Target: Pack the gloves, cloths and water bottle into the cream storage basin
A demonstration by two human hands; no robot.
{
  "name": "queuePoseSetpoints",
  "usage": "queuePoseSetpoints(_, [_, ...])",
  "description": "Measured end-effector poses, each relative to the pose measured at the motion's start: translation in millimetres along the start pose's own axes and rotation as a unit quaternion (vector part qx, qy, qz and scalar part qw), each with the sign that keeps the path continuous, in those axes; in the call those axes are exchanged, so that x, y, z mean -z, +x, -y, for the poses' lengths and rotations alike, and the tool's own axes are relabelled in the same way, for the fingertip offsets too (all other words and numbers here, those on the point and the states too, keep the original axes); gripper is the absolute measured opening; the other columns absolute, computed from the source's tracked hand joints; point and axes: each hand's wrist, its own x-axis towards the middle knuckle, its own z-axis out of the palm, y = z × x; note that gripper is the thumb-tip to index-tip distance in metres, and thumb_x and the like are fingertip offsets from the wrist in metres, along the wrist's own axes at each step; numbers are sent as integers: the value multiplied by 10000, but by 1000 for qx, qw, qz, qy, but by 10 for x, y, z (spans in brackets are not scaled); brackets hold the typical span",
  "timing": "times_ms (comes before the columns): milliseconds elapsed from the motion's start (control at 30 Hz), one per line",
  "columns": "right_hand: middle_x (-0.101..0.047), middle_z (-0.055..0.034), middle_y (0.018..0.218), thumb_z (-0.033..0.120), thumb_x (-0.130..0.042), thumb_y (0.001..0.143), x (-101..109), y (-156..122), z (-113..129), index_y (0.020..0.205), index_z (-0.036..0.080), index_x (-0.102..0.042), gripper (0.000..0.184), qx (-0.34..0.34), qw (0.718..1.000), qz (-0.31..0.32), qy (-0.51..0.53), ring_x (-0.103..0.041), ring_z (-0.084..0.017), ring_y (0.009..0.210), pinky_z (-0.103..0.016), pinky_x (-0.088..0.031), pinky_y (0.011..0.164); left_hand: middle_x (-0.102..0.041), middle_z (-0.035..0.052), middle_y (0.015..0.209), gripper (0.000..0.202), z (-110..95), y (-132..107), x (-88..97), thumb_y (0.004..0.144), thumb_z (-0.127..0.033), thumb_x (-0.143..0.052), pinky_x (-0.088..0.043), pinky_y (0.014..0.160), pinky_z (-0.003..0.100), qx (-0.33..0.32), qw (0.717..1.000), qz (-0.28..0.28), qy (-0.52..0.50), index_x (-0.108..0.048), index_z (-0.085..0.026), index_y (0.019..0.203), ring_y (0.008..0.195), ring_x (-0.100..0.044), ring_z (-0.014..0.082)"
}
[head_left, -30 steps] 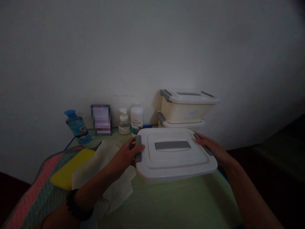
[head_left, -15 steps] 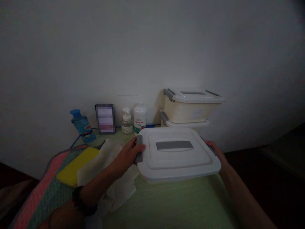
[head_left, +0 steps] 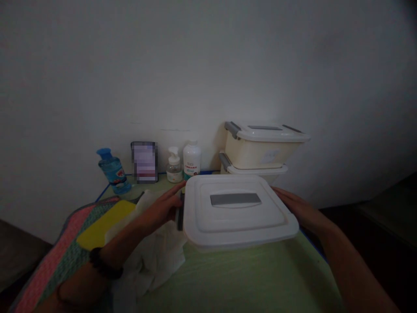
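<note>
White-lidded storage box (head_left: pixel 237 224), head view: located over the green tabletop (head_left: pixel 247 278). Left hand (head_left: pixel 165 204), half-open, meets the side latch (head_left: pixel 179 214); right hand (head_left: pixel 301 212), fingers extended, flanks the opposite side; grips cannot be confirmed. Probably light, stiff, smooth; support it beneath both ends.

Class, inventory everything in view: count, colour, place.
Front box: 1, white lid, centre
Stacked boxes: 2, cream, behind front box
Blue bottle: 1, blue, back left
Screen: 1, dark-edged, beside blue bottle
Pump bottle: 1, clear-white, back centre
White bottle: 1, white, beside pump bottle
Striped cloth: 1, pink-green, left
Yellow item: 1, yellow, on striped cloth
White cloth: count unclear, white, front left
Table: 1, green, underneath
Wall: 1, pale grey, behind
Bracelet: 1, black, lower left
Left grip: 1, front box's left side
Right grip: 1, front box's right side
</note>
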Motion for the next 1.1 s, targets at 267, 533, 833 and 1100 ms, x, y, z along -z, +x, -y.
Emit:
queuePoseSetpoints(267, [-559,-1,1298,461,-471,867,-96,10,163,1222,305,-566,400,11,996,60,-60,-492,-240,1210,-432,-348,1039,-688,40,875,624,-246,-34,127,681,-172,-467,-511,558,282,98,988,109,52,-409,-215,1301,696,-655,210])
queuePoseSetpoints(533, [-680,-44,1119,509,-559,760,-97,217,300,979,270,-716,361,35,979,61,-191,-565,-311,1109,-438,-409,974,-686,48,973,421,-479,-153,145,793,-343,-446,-486,551,252,46,966,35,253,-560,-209,1176,778,-631,214])
queuePoseSetpoints(833, [-669,-19,1141,416,-504,815,-380,348,38,1040,256,-668,322,49,998,23,25,-589,-254,1070,-379,-429,939,-571,23,1252,461,-391,-104,171,798,-266,-406,-470,793,329,-32,978,-4,208,-479,-257,1253,1045,-557,242])
queuePoseSetpoints(1100, [-686,-43,904,461,-529,780,-325,336,108,901,225,-644,289,86,993,-66,-49,-616,-245,883,-368,-468,806,-494,34,1357,469,-425,-94,63,868,-451,-408,-214,1090,368,-63,954,-88,281,-501,-209,1258,1258,-403,261])
